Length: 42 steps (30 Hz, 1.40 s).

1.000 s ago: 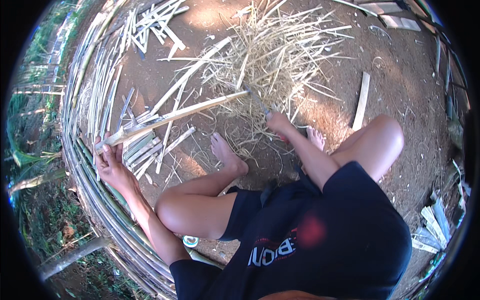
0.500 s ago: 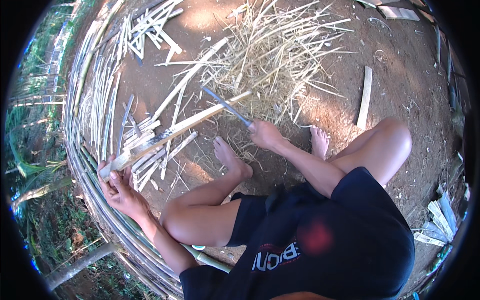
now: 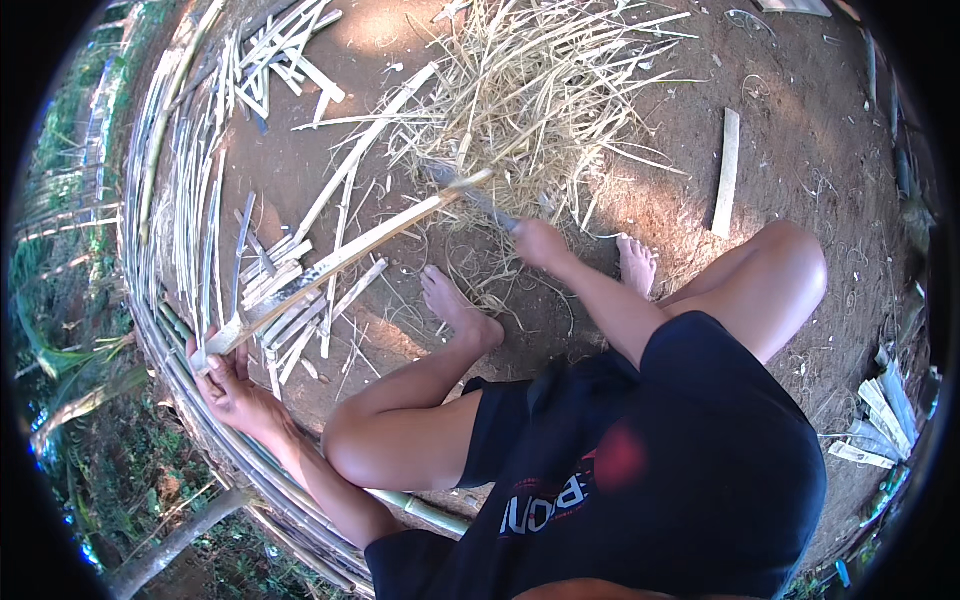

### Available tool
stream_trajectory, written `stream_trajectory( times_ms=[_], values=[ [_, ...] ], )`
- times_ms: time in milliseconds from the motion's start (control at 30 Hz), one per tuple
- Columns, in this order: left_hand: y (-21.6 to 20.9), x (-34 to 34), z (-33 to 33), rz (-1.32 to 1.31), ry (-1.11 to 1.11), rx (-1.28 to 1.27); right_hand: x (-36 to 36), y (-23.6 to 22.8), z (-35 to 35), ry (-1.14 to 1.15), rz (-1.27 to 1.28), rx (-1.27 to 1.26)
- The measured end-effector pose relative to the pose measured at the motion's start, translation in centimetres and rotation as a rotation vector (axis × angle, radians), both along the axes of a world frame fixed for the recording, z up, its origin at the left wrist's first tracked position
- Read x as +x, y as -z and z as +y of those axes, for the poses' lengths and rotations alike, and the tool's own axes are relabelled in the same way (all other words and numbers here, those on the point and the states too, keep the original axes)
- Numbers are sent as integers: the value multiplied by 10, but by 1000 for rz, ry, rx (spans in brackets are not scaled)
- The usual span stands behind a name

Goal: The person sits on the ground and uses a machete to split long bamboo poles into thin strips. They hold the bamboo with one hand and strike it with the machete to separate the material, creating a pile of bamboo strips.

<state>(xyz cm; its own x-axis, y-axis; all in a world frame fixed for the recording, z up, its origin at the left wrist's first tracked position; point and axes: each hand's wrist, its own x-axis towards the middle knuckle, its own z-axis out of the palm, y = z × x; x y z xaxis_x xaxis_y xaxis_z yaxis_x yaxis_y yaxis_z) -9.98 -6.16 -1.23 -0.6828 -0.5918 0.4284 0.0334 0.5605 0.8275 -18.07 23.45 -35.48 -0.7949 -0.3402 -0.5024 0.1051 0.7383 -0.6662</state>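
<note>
My left hand grips the near end of a long split bamboo strip, its fingers wrapped round it. The strip slants up and away to the right, over a stack of short split pieces. In my right hand is the handle of a long-bladed knife, smeared by motion. The blade crosses the strip near its far end; part of it lies behind the strip. I cannot tell whether the edge touches the wood.
A heap of pale shavings lies beyond the knife. Long bamboo strips and poles line the left side, with a pile of short pieces at the far left. A flat slat rests on the soil at right, beyond my bare feet.
My right hand has moved slightly right and away, and the knife has slid toward the strip's far end. The left hand has dropped a little, still holding the strip. The view has shifted slightly.
</note>
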Motion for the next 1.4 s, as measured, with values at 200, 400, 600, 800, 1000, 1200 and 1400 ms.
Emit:
stream_trajectory(
  times_ms=[200,400,600,800,1000,1200,1400],
  values=[
    [1,-2,1,22,16,0,-12,33,-3,47,-26,-3],
    [4,-3,-22,32,-7,172,-7,104,28,120,106,-13],
    [-12,-3,-13,67,-66,210,-2,90,19,168,-84,36],
    [-52,-5,-3,329,184,161,8,23,15,145,61,100],
    [-116,-50,70,199,652,75,5,-103,-37,-238,335,-498],
    [-163,-73,147,241,991,26,15,-162,-24,-176,499,-590],
    [-186,-71,174,210,1038,9,28,-196,-31,-289,567,-610]
  ],
)
